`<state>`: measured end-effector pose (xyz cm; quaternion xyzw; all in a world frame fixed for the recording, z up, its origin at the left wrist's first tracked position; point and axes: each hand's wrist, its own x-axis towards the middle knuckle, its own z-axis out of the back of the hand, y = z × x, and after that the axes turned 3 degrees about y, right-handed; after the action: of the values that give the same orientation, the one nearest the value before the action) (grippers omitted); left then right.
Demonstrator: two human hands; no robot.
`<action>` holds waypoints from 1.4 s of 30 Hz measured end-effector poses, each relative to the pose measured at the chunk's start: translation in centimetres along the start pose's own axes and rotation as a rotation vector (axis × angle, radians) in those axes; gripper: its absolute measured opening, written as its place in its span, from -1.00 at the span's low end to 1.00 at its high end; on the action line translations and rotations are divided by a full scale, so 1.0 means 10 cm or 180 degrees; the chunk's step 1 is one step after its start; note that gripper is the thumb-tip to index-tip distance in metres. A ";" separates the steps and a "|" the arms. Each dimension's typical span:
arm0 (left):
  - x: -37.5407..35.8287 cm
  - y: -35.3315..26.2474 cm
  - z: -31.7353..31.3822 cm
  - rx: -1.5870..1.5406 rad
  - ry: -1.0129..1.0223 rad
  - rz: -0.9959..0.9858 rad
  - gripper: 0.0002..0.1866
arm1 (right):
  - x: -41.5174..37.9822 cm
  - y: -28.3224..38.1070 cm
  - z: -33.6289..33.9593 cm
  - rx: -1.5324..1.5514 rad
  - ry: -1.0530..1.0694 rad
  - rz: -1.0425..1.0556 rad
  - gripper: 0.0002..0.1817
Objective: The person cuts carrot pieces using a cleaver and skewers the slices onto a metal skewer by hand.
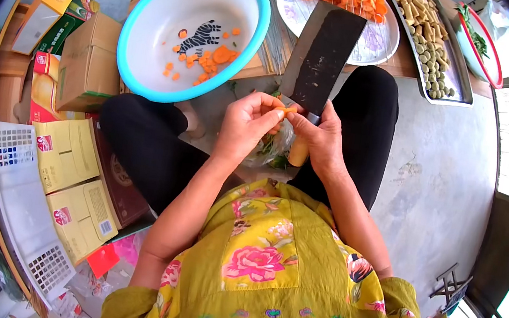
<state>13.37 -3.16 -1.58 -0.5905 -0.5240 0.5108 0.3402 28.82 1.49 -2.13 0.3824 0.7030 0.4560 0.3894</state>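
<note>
Left hand (248, 121): our fingers pinch a carrot bit (286, 110).
Right hand (322, 136): we pinch it too, and grip the big knife (323, 55).
Bowl (154, 43): orange bits inside, at the table's (408, 66) near edge.

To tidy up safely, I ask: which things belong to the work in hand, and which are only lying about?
Seemingly in use: cleaver, orange piece, blue-rimmed basin, carrot plate, thin sticks.
Apparently lying about: cardboard box, yellow boxes, red packet.

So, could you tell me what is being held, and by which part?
The right hand holds the cleaver by its handle and, with the left hand, pinches an orange piece by its ends.
</note>
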 end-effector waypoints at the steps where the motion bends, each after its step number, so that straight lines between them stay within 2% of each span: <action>1: 0.01 0.02 0.00 0.0197 0.0023 -0.0067 -0.87 | 0.00 0.01 -0.01 -0.0034 0.0012 0.0040 -0.71; 3: 0.01 0.05 -0.01 0.0393 0.0046 -0.0133 -0.88 | -0.01 0.01 -0.03 -0.0039 -0.0007 0.0047 -0.71; 5: -0.01 0.07 -0.04 0.0679 -0.0190 -0.0263 -0.89 | -0.01 0.04 -0.04 -0.0048 -0.0026 0.0058 -0.72; 6: -0.01 0.08 -0.04 0.0677 -0.0190 -0.0263 -0.89 | -0.01 0.06 -0.04 0.0232 -0.0040 -0.0046 -0.73; 8: -0.02 0.11 -0.05 -0.1205 -0.0196 0.0056 -0.89 | 0.00 0.07 -0.02 0.0510 -0.0056 -0.0148 -0.74; 11: -0.02 0.17 0.00 -0.1473 -0.0142 0.0313 -0.90 | 0.03 -0.01 0.05 0.0912 -0.0168 -0.0192 -0.74; 15: -0.01 0.25 -0.06 -0.1502 0.0067 0.0630 -0.85 | 0.00 -0.04 0.07 0.0457 -0.0170 -0.0081 -0.75; 18: 0.05 0.29 -0.10 -0.2004 0.0359 0.0914 -0.63 | -0.02 -0.01 0.04 0.0052 -0.0105 0.0022 -0.76; 21: 0.12 0.40 -0.02 -0.2362 0.0560 0.1027 -0.57 | -0.05 0.02 0.00 -0.0290 -0.0003 0.0142 -0.78; 24: 0.13 0.41 -0.08 -0.2253 0.0184 0.1098 -0.53 | -0.05 0.00 -0.02 -0.0469 0.0007 0.0286 -0.78; 32: 0.13 0.48 -0.05 -0.2363 0.0138 0.1152 -0.52 | -0.03 0.01 -0.03 -0.0614 0.0143 0.0282 -0.74; 34: 0.14 0.50 -0.06 -0.2397 0.0133 0.1170 -0.51 | -0.04 0.07 -0.06 -0.0500 0.0075 0.0055 -0.77; 37: 0.13 0.47 -0.04 -0.2409 0.0206 0.1013 -0.54 | -0.03 0.00 -0.03 -0.0209 0.0089 0.0136 -0.82; 39: 0.11 0.41 0.00 -0.2397 0.0703 0.0964 -0.61 | -0.03 0.03 -0.04 -0.0147 -0.0054 0.0070 -0.84; 41: 0.11 0.30 0.02 -0.2554 0.0501 0.0951 -0.68 | -0.01 0.04 -0.03 -0.0107 -0.0139 0.0170 -0.85; 42: 0.11 0.23 0.07 -0.2287 0.0467 0.0891 -0.70 | 0.00 0.04 -0.01 -0.0076 -0.0275 0.0254 -0.87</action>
<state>13.21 -2.73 -4.14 -0.7727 -0.5582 0.2928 0.0754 28.79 1.60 -1.76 0.4247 0.6642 0.4625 0.4055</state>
